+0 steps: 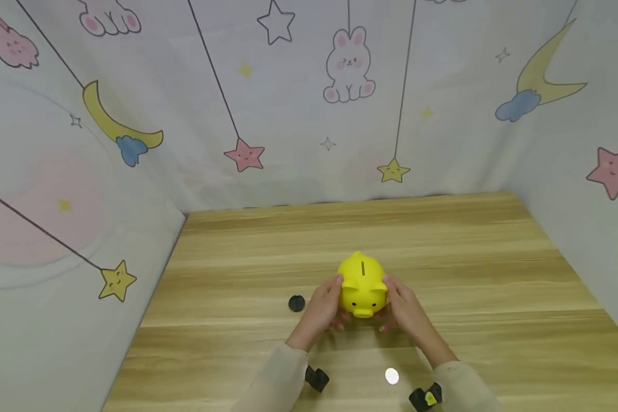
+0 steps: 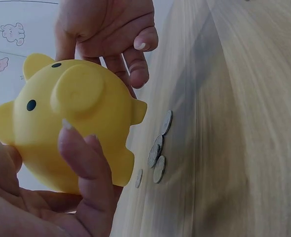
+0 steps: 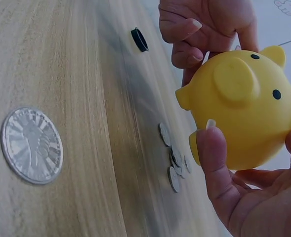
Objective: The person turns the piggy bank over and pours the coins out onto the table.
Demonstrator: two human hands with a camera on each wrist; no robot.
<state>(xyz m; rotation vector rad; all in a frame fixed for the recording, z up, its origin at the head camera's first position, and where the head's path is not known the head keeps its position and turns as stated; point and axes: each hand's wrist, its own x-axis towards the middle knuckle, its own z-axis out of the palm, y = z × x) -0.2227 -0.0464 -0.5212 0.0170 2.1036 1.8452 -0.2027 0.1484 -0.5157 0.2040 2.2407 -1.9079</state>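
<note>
A yellow piggy bank (image 1: 363, 286) is held above the wooden table, its snout toward me and its coin slot on top. My left hand (image 1: 320, 309) grips one side and my right hand (image 1: 405, 309) grips the other. In the left wrist view the left hand (image 2: 86, 187) curls round its flank beside the snout. The right hand (image 3: 264, 197) does likewise in the right wrist view. Several silver coins (image 2: 159, 169) lie on the table beyond the piggy bank; in the head view it hides them. A single coin (image 3: 32, 145) lies nearer to me.
A black round plug (image 1: 296, 303) lies on the table (image 1: 226, 263) left of my left hand. Printed cloth walls (image 1: 298, 114) stand along the back and both sides. Black wrist cameras (image 1: 317, 379) sit by the sleeves.
</note>
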